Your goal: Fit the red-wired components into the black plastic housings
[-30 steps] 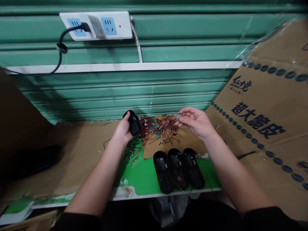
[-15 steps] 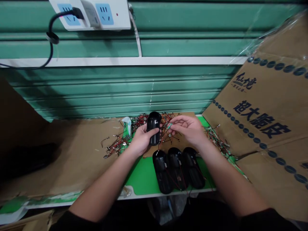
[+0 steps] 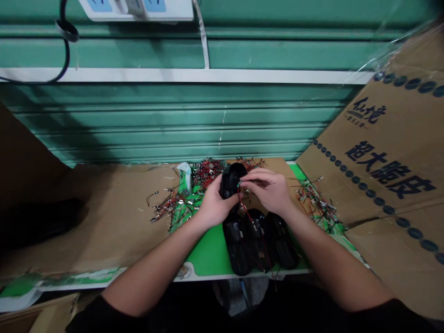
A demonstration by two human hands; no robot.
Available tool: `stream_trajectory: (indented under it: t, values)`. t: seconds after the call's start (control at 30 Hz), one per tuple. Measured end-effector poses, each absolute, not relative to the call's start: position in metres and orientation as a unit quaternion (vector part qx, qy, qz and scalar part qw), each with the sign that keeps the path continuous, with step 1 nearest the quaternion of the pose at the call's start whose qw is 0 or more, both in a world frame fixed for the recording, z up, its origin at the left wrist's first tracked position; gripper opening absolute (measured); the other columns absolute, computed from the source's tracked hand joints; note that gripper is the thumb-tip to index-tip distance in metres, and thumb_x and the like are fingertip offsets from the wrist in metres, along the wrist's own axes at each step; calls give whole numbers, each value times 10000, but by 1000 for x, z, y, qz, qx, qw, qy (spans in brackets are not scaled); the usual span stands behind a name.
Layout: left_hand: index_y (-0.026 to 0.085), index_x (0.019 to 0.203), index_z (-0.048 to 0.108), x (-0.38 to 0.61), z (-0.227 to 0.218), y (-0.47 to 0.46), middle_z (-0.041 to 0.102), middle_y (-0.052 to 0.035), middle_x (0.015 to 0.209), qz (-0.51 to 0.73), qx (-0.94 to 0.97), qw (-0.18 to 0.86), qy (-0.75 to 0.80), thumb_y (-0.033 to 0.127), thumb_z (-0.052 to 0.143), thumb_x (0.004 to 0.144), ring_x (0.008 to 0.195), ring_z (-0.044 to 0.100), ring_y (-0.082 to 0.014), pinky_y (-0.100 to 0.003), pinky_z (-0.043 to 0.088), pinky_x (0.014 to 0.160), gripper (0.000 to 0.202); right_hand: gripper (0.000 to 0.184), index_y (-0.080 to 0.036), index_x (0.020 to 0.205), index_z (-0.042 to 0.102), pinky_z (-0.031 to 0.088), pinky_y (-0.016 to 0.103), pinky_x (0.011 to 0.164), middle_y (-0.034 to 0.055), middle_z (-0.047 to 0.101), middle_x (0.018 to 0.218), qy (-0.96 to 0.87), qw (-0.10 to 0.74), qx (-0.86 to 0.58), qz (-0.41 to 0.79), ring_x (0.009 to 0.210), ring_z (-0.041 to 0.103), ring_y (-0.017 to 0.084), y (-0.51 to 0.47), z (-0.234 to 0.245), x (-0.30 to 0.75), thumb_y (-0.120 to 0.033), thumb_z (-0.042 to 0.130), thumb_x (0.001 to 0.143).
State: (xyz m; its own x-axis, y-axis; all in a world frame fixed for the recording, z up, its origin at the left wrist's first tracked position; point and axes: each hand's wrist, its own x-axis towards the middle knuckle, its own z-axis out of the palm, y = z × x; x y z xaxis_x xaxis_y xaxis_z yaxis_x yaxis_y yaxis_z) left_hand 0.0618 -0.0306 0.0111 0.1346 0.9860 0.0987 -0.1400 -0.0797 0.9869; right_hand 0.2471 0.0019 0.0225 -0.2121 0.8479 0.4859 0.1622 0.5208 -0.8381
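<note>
My left hand [image 3: 213,202] grips a black oval plastic housing [image 3: 229,181] upright, its open side hidden by my fingers. My right hand [image 3: 267,190] pinches a tiny green circuit board [image 3: 239,184] with wire leads against the top of that housing. A red wire [image 3: 247,212] hangs down from the board. Just below my hands lie several similar black housings [image 3: 237,247] side by side on a green mat [image 3: 208,249], partly hidden by my wrists and the wire. Bunches of red and black wired parts [image 3: 204,173] lie behind and beside my hands.
More wired parts lie in loose heaps at left [image 3: 169,208] and right [image 3: 315,203]. A printed cardboard sheet [image 3: 388,171] leans at right, and cardboard [image 3: 104,217] covers the bench at left. A green roller shutter [image 3: 173,120] stands behind, with a power strip [image 3: 135,9] above.
My left hand has brought the housing across to my right hand, and the board now touches it. A red wire now hangs down. The view has tilted lower, so the power strip sits higher.
</note>
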Motion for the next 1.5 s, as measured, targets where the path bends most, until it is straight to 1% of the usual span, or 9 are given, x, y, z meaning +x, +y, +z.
stream_trajectory:
  t: [0.37, 0.63, 0.77, 0.87, 1.0, 1.1, 1.23, 1.37, 1.5]
  values:
    - [172, 1289, 617, 66, 10, -34, 711, -92, 1216, 533, 558, 502, 391, 226, 856, 738, 1094, 667, -229, -332, 519, 988, 603, 89, -293, 940, 859, 566, 319, 703, 42, 762, 894, -731, 499, -366, 289, 818, 691, 179, -1, 20, 248, -332, 805, 881]
    - [178, 1334, 602, 66, 2, -35, 707, -100, 1227, 531, 564, 500, 386, 226, 794, 791, 1082, 672, -236, -353, 528, 977, 579, 130, -295, 991, 860, 545, 340, 712, 49, 765, 917, -743, 488, -362, 282, 823, 686, 184, -3, 17, 246, -353, 787, 900]
    - [200, 1284, 643, 65, 0, -36, 681, -101, 1191, 541, 599, 423, 413, 203, 785, 782, 1097, 648, -259, -403, 507, 1015, 521, 123, -253, 850, 836, 553, 337, 691, 54, 759, 856, -706, 506, -390, 307, 777, 682, 184, -5, 15, 243, -376, 837, 847]
    - [207, 1233, 674, 63, 2, -38, 631, -107, 1162, 546, 638, 327, 433, 159, 785, 746, 1124, 610, -276, -431, 493, 1025, 501, 276, -222, 821, 753, 556, 299, 630, 27, 731, 795, -627, 524, -417, 397, 682, 664, 156, -6, 16, 242, -392, 940, 709]
    - [225, 1327, 657, 64, 6, -42, 611, -115, 1218, 543, 673, 282, 416, 98, 752, 729, 1206, 566, -284, -451, 472, 1071, 618, 526, -230, 1097, 730, 628, 319, 778, 49, 785, 1017, -596, 480, -386, 515, 829, 738, 179, -4, 19, 245, -377, 969, 652]
    - [261, 1404, 635, 66, 6, -45, 619, -115, 1255, 542, 671, 284, 418, 89, 742, 732, 1250, 561, -292, -480, 449, 1119, 702, 465, -206, 1089, 746, 631, 356, 869, 67, 792, 1037, -609, 463, -374, 524, 923, 750, 212, -4, 20, 245, -384, 933, 702]
    - [293, 1439, 626, 68, 4, -47, 614, -120, 1306, 540, 668, 290, 421, 120, 763, 734, 1298, 558, -308, -509, 415, 1174, 739, 336, -204, 932, 724, 622, 339, 760, 49, 761, 886, -628, 471, -385, 486, 834, 725, 211, -9, 19, 242, -392, 912, 726]
    - [253, 1480, 586, 65, 9, -47, 605, -130, 1355, 528, 679, 300, 413, 115, 751, 716, 1334, 541, -323, -515, 390, 1200, 794, 386, -211, 990, 726, 630, 350, 806, 56, 769, 943, -615, 470, -384, 503, 872, 731, 214, -8, 19, 242, -406, 919, 718]
    - [254, 1539, 535, 52, 21, -46, 584, -118, 1443, 501, 679, 417, 338, 205, 767, 722, 1358, 538, -354, -503, 420, 1172, 851, 432, -213, 1021, 733, 636, 333, 848, 45, 777, 1006, -605, 458, -367, 538, 898, 738, 198, -2, 28, 254, -364, 949, 678]
